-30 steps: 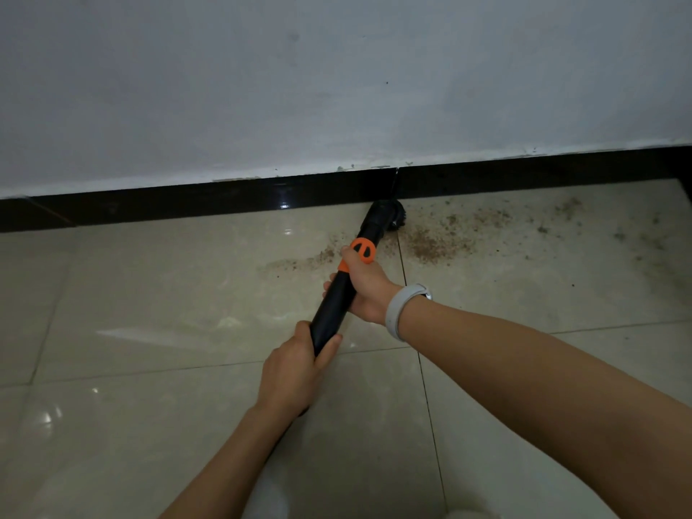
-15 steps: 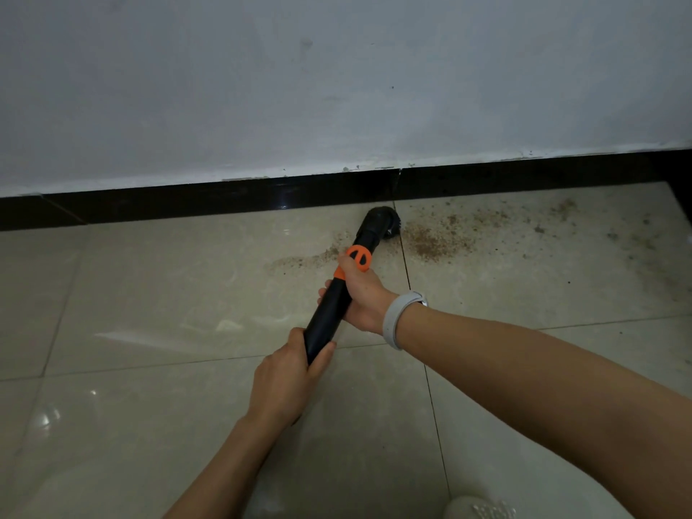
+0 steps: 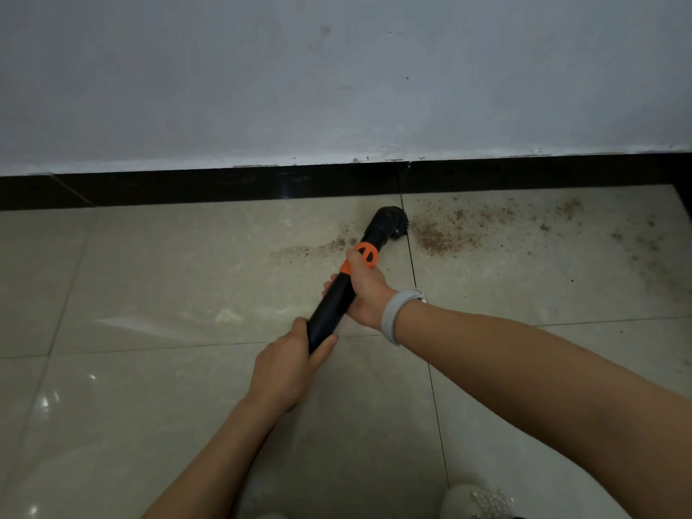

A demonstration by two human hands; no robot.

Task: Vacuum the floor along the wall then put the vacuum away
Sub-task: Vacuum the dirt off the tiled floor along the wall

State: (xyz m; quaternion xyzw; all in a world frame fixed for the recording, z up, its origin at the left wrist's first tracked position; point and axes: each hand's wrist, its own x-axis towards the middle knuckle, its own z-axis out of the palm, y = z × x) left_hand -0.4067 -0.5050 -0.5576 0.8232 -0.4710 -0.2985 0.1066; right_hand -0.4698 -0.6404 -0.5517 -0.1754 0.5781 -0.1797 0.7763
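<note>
Beside the black skirting, your vacuum wand [image 3: 339,294] rests brush-down amid brown dirt [image 3: 443,234] — stiff, likely light — both hands wrapping it, right hand [image 3: 365,294] near the orange collar, left hand [image 3: 288,368] lower.

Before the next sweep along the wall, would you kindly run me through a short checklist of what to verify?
1. Left hand grip on the vacuum tube: ok, fingers wrapped round its lower end.
2. Right hand grip near the orange collar: ok.
3. Brush head down on the floor: ok.
4. Dirt right of the head cleared: not ok.
5. Streak left of the head cleared: not ok.
6. Suction running: cannot tell.
</note>
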